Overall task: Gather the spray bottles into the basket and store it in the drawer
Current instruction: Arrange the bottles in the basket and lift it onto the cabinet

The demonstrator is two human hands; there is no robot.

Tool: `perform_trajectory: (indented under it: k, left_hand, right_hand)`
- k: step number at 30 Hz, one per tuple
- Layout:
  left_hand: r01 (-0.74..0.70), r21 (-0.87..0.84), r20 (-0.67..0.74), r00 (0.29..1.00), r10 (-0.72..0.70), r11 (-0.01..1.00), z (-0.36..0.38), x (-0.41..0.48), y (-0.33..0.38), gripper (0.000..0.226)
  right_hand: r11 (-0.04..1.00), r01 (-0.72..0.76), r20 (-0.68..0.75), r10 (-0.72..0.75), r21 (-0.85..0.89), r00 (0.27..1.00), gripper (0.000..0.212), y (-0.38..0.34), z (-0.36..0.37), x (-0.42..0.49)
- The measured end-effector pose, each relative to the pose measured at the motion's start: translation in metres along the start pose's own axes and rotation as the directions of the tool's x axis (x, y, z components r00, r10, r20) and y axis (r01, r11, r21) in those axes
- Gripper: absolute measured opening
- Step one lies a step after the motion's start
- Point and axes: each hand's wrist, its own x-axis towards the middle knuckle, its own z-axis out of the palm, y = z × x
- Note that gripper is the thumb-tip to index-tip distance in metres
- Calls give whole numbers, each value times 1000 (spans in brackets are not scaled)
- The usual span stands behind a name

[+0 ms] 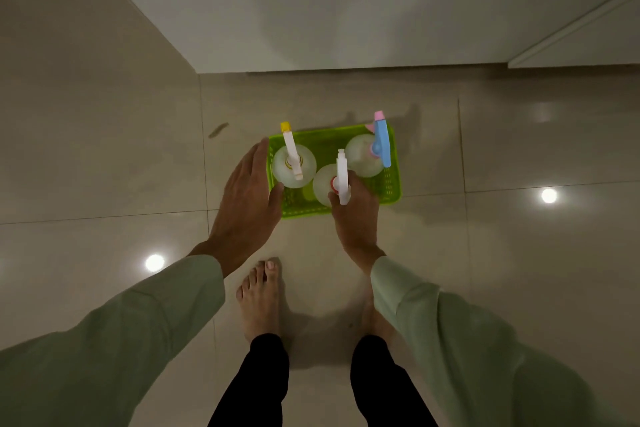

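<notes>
A bright green plastic basket (393,180) sits on the tiled floor in front of me. Three clear spray bottles stand upright in it: one with a yellow-tipped white trigger (294,166) at the left, one with a blue and pink trigger (363,158) at the right, and one with a white trigger and red collar (325,184) in the middle front. My right hand (353,218) is closed around the middle bottle's neck. Fingers spread, my left hand (249,198) lies flat against the basket's left side, its thumb by the yellow-tipped bottle.
A white cabinet front (346,10) rises just behind the basket, with a panel seam (571,31) at the upper right. My bare feet (259,298) stand on the glossy tiles close behind the basket. Ceiling lights reflect in the floor at both sides.
</notes>
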Motion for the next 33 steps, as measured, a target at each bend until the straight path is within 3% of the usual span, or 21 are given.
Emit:
perform_trajectory:
  k: [2,6,9,11,13,15,17,23,33]
  left_hand:
    - [0,-16,-3,1000,0,1000,6,1,-1,69]
    - [29,-81,-29,999,-31,996,14,2,2,70]
    - [87,-140,-58,994,-96,986,18,4,9,67]
    - [153,-186,-97,980,-173,971,21,9,18,63]
    - [206,-228,-138,961,-240,952,23,16,27,59]
    - [232,-253,-164,946,-278,939,26,23,35,57]
    - [250,-260,-183,936,-301,933,31,30,40,55]
    - [307,-106,-199,926,-322,946,43,46,41,34]
    - [227,2,-210,952,-221,974,47,47,39,34]
  right_hand:
    - [1000,11,11,-11,-8,1000,28,5,0,1]
    - [998,37,87,-41,43,995,61,14,-12,-3]
    - [990,-33,170,9,140,985,80,15,-33,-14]
    - [985,-39,146,14,167,989,75,12,-49,-20]
    - [989,32,0,-32,147,999,57,6,-65,-22]
    - [994,91,-166,-79,65,983,39,-3,-77,-15]
    - [995,88,-234,-95,-40,968,29,-10,-82,4]
    - [928,51,109,-12,-369,994,44,-7,-74,62]
    - [909,110,95,-78,-402,992,35,5,-64,69]
